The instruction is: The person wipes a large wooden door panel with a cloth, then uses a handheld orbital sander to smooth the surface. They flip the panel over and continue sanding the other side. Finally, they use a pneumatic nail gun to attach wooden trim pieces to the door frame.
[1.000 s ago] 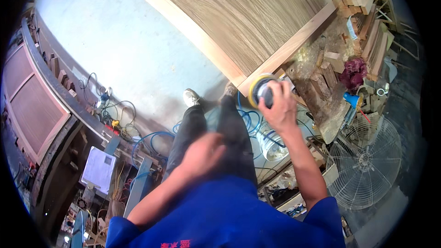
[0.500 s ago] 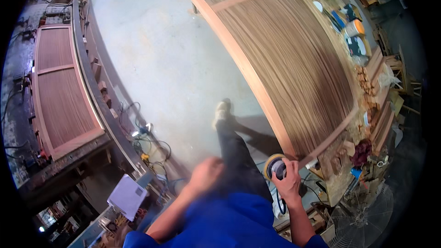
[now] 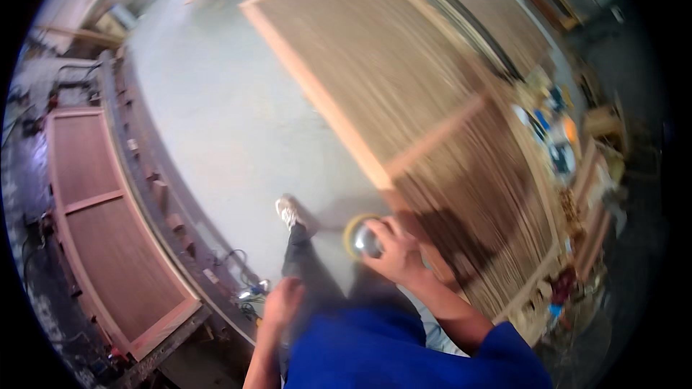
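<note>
right hand (image 3: 396, 255) holding a round, yellow-edged sander (image 3: 367, 240) just below centre frame.
its fingers grip the sander; the left hand (image 3: 284, 302), lower centre-left, is too blurred to read; a wood panel (image 3: 371, 65) slants across the right.

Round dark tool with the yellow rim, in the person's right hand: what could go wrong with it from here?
Only the right hand holds the round yellow-rimmed tool, so a slip might drop it onto the pale grey floor. It also appears close to the light wooden edge strip of the large brown wood-grained panel, so a swing could perhaps knock or mark it.
</note>
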{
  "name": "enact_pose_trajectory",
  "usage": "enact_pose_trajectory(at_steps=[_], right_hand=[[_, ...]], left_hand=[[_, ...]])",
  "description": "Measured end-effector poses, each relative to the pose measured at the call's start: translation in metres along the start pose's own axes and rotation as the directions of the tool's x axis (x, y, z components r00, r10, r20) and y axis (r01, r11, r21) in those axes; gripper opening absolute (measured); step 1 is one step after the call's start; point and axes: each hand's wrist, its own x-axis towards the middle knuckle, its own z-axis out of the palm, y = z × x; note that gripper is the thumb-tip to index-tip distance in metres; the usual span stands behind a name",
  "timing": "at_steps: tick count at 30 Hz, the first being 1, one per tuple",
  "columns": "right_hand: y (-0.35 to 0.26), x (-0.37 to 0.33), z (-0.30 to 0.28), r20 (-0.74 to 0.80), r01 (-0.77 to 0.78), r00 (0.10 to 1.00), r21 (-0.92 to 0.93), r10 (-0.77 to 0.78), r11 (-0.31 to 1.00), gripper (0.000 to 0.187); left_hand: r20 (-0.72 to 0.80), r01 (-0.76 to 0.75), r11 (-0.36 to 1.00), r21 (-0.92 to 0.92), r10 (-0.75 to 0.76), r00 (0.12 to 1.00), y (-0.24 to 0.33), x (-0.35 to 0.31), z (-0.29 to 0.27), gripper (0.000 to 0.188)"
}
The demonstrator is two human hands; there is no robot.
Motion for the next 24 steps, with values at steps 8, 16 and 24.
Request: enact_pose_trajectory(at_steps=[8, 16, 24], right_hand=[[-0.09, 0.23, 0.05, -0.01, -0.051, 0.999, -0.102, 0.05, 0.993, 0.06], [-0.149, 0.477, 0.11, -0.11, -0.112, 0.989, -0.122, 0.099, 0.986, 0.058], [-0.153, 0.686, 0.167, -0.169, -0.119, 0.98, -0.048, 0.109, 0.992, 0.065]], left_hand=[[0.055, -0.08, 0.995, 0.064, 0.076, 0.996, 0.006, 0.199, -0.223, 0.032], [-0.112, 0.064, 0.995, 0.07, -0.056, 0.992, -0.005, 0.35, -0.433, 0.027], [0.093, 0.032, 0.976, 0.214, -0.053, 0.994, 0.011, 0.494, -0.526, 0.032]])
